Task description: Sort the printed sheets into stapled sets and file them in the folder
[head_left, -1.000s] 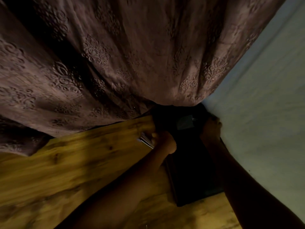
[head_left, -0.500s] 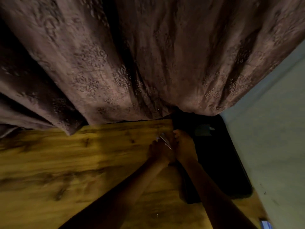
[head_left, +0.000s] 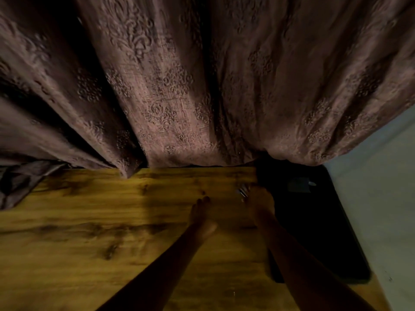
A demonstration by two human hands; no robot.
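The left hand (head_left: 203,217) lies flat on the wooden table (head_left: 89,232) with its fingers stretched forward and its grip released, holding nothing. Near it, the right hand (head_left: 260,204) rests at the table's right edge with its grip pinching a small shiny metal object (head_left: 243,191) at the fingertips, too dim and small to identify, just beside a black folder (head_left: 314,225) that lies on the right end of the table. A brown patterned curtain (head_left: 202,75) hangs behind, its hem touching the table's far edge and the folder's top, and a pale wall (head_left: 377,198) is on the right.
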